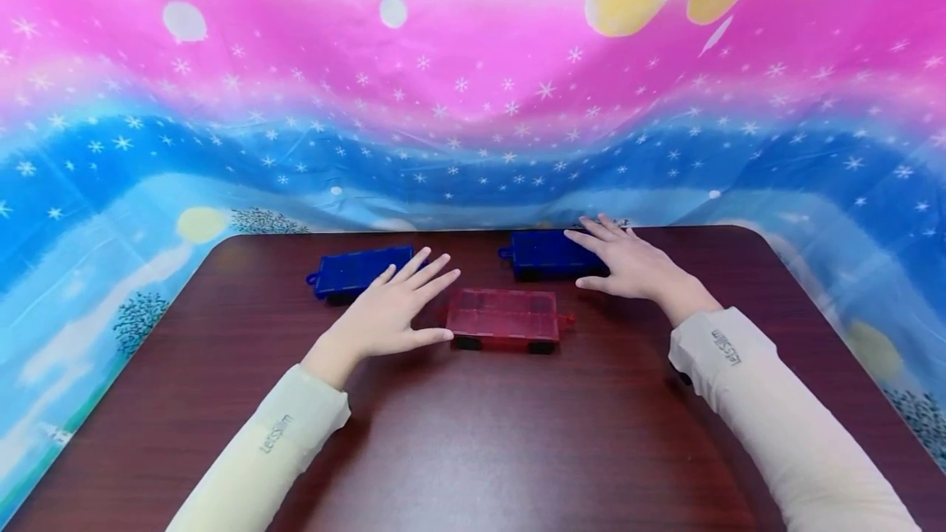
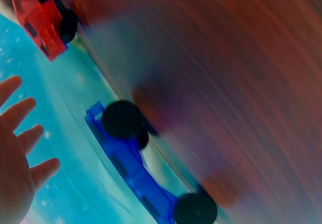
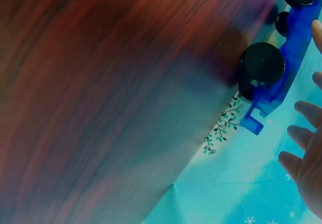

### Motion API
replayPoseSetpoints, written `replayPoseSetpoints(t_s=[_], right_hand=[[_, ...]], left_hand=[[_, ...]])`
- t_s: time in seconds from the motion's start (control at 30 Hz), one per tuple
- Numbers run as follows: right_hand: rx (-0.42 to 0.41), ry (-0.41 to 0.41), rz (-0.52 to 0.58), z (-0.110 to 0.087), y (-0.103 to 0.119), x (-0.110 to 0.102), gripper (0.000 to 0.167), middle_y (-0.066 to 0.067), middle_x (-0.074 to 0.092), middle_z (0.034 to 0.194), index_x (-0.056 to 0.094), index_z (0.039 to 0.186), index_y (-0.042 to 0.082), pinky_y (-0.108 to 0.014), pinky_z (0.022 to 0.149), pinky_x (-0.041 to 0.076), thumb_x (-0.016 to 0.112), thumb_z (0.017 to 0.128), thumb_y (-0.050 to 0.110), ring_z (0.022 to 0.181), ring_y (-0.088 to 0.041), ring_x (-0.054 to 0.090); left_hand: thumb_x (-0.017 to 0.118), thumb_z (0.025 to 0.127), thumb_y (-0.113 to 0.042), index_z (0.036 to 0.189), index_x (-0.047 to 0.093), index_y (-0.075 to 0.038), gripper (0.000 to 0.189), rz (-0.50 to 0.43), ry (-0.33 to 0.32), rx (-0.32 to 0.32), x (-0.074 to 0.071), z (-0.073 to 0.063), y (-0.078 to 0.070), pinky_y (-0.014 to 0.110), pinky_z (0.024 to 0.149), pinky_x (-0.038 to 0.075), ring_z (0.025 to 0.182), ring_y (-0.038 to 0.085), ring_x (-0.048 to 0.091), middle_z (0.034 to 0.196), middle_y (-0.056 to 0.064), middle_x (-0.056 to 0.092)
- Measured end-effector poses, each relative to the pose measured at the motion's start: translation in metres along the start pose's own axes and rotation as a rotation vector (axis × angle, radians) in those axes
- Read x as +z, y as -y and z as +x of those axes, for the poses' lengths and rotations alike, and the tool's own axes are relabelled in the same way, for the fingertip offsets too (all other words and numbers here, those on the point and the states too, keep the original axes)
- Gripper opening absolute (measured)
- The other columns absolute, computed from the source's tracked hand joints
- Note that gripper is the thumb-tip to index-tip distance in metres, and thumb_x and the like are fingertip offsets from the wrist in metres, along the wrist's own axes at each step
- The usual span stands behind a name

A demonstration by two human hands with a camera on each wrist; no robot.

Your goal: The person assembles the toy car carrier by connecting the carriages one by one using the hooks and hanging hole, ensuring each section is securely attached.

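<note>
The left hand is wide open, fingers spread and holding nothing; its thumb reaches to the near left corner of the red cart, but if it touches, one cannot tell. The right hand is likewise open and grips nothing. It covers the right end of one blue cart, in the upper right of centre; contact there is unclear too. The second blue cart lies left of centre, partly behind the left fingers.

All three carts stand on their black wheels, apart from each other, so probably they can roll freely. The red cart has its loop on the right, both blue ones on the left; such loops seem made for coupling.

The flat bodies are see-through, and in the red one inner lines appear. Whether they serve as containers, or have something inside, cannot be told.

Beneath is the dark brown surface; behind it hangs a patterned cloth.
</note>
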State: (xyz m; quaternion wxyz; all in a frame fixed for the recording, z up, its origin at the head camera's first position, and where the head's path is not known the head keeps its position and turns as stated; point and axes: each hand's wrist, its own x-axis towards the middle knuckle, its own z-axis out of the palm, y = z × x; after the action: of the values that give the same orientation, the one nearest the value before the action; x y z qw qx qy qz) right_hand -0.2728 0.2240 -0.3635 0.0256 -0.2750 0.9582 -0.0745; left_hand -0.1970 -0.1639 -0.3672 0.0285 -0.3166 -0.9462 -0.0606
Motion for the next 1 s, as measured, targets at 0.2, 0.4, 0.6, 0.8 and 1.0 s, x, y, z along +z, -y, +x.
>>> replayPoseSetpoints(t_s=[0.2, 0.4, 0.6, 0.8, 1.0], right_hand=[[-0.026, 0.006, 0.051, 0.007, -0.001, 0.006, 0.078, -0.019, 0.020, 0.165, 0.031, 0.157, 0.019, -0.068, 0.117, 0.020, 0.069, 0.092, 0.040, 0.153, -0.044, 0.010], [-0.035, 0.023, 0.061, 0.011, 0.000, 0.008, 0.078, -0.021, 0.021, 0.164, 0.030, 0.158, 0.019, -0.067, 0.118, 0.019, 0.068, 0.093, 0.039, 0.153, -0.045, 0.010], [-0.039, 0.025, 0.059, 0.016, 0.001, 0.011, 0.076, -0.022, 0.022, 0.163, 0.031, 0.157, 0.017, -0.067, 0.118, 0.019, 0.068, 0.093, 0.036, 0.152, -0.045, 0.012], [-0.043, 0.034, 0.062, 0.018, 0.000, 0.014, 0.074, -0.022, 0.022, 0.163, 0.034, 0.156, 0.015, -0.068, 0.117, 0.020, 0.068, 0.094, 0.034, 0.152, -0.045, 0.013], [-0.046, 0.028, 0.082, 0.023, 0.000, 0.014, 0.071, -0.024, 0.022, 0.163, 0.037, 0.154, 0.013, -0.067, 0.117, 0.021, 0.069, 0.094, 0.030, 0.151, -0.046, 0.014]], left_hand=[[0.059, 0.092, -0.061, 0.159, 0.023, -0.032, 0.081, -0.101, 0.076, 0.035, 0.003, 0.008, -0.012, 0.065, 0.119, 0.023, 0.157, 0.022, 0.007, 0.167, -0.005, 0.018], [0.061, 0.092, -0.056, 0.158, 0.028, -0.025, 0.080, -0.155, 0.114, 0.064, 0.003, 0.014, -0.018, 0.063, 0.117, 0.028, 0.155, 0.028, 0.016, 0.165, 0.001, 0.027], [0.062, 0.093, -0.053, 0.157, 0.031, -0.019, 0.079, -0.184, 0.155, 0.068, 0.005, 0.018, -0.021, 0.049, 0.121, 0.029, 0.153, 0.029, 0.025, 0.162, 0.007, 0.033], [0.064, 0.093, -0.051, 0.156, 0.034, -0.019, 0.078, -0.177, 0.174, 0.056, 0.008, 0.023, -0.019, 0.044, 0.121, 0.031, 0.149, 0.025, 0.033, 0.160, 0.008, 0.038], [0.067, 0.091, -0.049, 0.154, 0.038, -0.016, 0.077, -0.190, 0.169, 0.056, 0.006, 0.026, -0.018, 0.044, 0.120, 0.034, 0.147, 0.026, 0.038, 0.158, 0.008, 0.041]])
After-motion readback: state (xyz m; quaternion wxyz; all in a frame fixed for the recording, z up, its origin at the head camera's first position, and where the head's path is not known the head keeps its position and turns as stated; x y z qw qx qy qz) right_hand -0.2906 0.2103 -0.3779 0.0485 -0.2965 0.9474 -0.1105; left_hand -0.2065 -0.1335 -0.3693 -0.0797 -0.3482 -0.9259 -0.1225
